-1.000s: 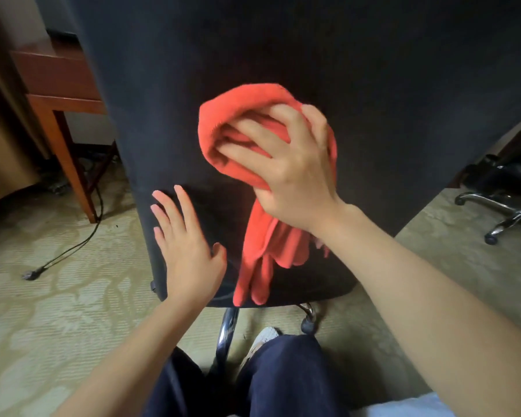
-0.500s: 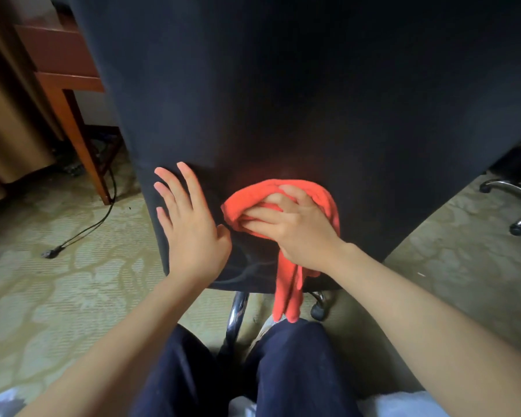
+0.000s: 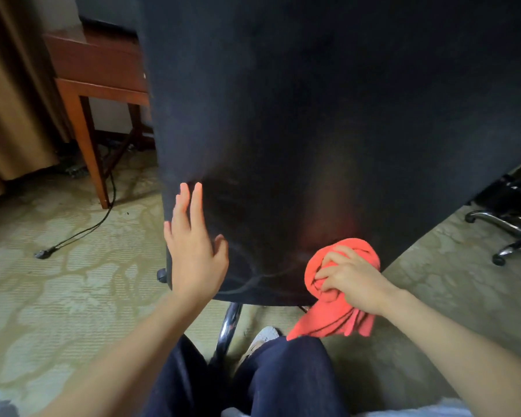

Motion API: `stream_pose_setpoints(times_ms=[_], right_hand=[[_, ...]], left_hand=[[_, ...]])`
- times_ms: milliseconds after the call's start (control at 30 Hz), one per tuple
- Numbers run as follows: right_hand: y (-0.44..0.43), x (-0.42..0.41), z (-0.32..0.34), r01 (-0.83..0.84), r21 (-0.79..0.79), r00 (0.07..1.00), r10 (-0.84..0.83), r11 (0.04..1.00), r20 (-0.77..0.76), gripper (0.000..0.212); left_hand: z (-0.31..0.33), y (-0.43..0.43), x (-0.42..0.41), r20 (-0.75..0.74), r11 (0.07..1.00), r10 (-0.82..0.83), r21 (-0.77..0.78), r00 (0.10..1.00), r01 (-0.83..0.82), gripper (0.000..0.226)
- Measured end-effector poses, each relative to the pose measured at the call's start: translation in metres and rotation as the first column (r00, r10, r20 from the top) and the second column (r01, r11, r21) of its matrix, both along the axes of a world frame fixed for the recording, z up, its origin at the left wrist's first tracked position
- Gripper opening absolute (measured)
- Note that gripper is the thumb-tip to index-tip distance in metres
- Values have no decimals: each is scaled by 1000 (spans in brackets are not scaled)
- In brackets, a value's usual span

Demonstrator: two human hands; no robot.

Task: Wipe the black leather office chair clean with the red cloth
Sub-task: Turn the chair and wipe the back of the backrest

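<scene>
The back of the black leather office chair (image 3: 298,109) fills the upper middle of the head view. My right hand (image 3: 351,279) grips the bunched red cloth (image 3: 334,314) against the chair back's lower right corner, with loose cloth hanging below the edge. My left hand (image 3: 193,245) lies flat with straight fingers on the lower left edge of the chair back. Below the backrest a chrome chair leg (image 3: 227,329) shows between my knees.
A wooden desk (image 3: 94,73) stands at the left behind the chair, beside a tan curtain (image 3: 9,94). A black cable (image 3: 82,230) trails over the patterned carpet. Another chair's chrome wheeled base (image 3: 506,233) is at the right.
My right hand has swept the red cloth down the chair back, from its middle to the lower right corner. My left hand stays pressed on the lower left edge.
</scene>
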State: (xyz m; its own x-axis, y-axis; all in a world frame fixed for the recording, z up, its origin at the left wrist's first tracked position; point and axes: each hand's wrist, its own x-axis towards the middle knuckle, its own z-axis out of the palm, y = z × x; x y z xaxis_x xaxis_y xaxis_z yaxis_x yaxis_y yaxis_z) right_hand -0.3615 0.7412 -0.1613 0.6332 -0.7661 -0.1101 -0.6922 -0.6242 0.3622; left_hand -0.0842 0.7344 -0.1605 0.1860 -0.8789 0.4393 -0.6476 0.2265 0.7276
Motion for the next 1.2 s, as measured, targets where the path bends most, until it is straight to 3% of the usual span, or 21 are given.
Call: stream_pose_setpoints(times_ms=[67,167,233,333,433,500,600,733,800,1067,1200], right_hand=[[6,-2,12,-60,-68,997,64,996,53,40],[10,15,39,-205,-277,956,252,939,148,42],[9,36,63,-251,-418,910,361,873,206,45],[2,72,99,-219,-590,840,457,777,291,55],[-18,113,124,-141,-700,819,480,700,315,40],[-31,139,125,-56,-756,817,465,652,341,40],[-44,160,104,20,-769,826,423,638,373,45],[-51,165,69,27,-754,845,387,656,368,48],[-53,167,59,20,-739,852,375,674,365,49],[-51,166,3,-22,-614,875,313,789,371,61],[-49,159,-19,-90,-532,893,305,842,330,52]], left_hand=[[-5,-1,4,-165,997,74,-25,983,-79,87],[-2,-10,7,-387,982,187,75,903,-172,85],[-1,-22,14,-553,985,163,145,817,-98,78],[4,-35,26,-762,993,42,101,646,54,67],[7,-40,33,-850,995,-7,49,527,92,27],[2,-44,38,-840,995,-18,41,543,96,17],[-4,-51,44,-784,996,18,66,620,54,23],[-4,-58,47,-481,987,123,149,868,-57,39],[-9,-62,53,-355,985,110,163,928,-55,44],[-4,-67,57,-357,986,102,160,929,-47,31],[-1,-63,60,-534,977,-12,175,845,125,31]])
